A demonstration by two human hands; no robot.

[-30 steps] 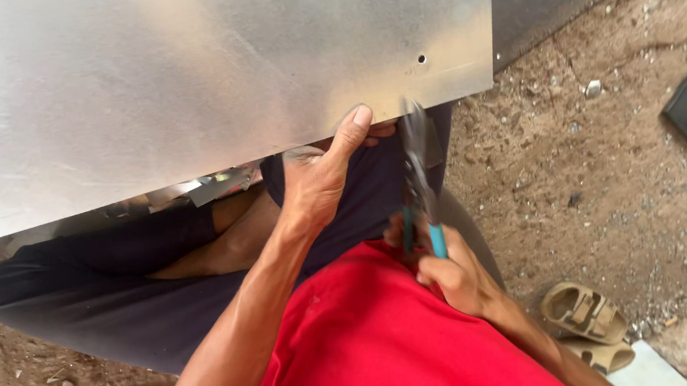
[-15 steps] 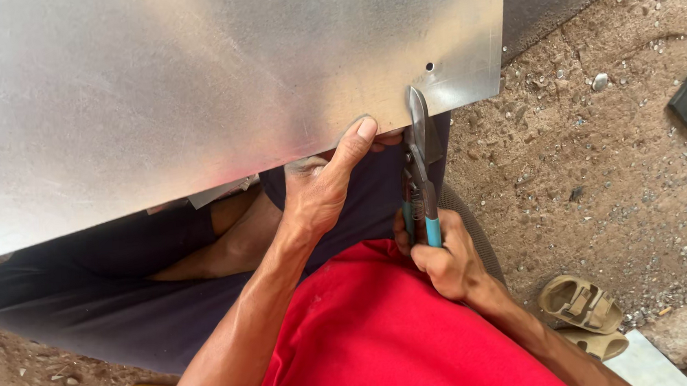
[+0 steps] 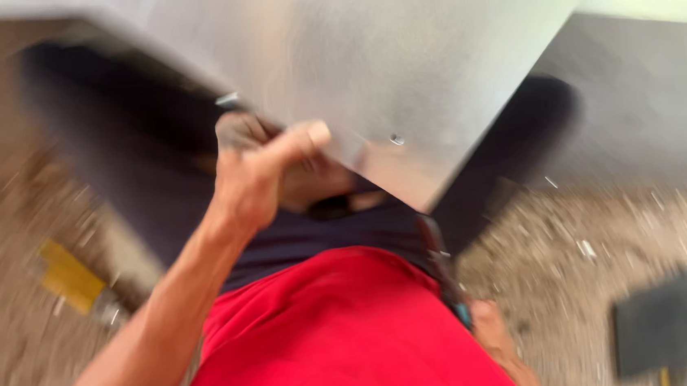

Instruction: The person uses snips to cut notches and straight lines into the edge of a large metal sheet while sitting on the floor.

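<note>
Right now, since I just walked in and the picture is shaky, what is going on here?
A person in a red shirt sits on dirt ground with a large shiny metal sheet over their lap. The left hand grips the sheet's near edge, thumb on top. The right hand, low beside the hip, holds snips with a blue grip, off the sheet. The view is heavily blurred.
</note>
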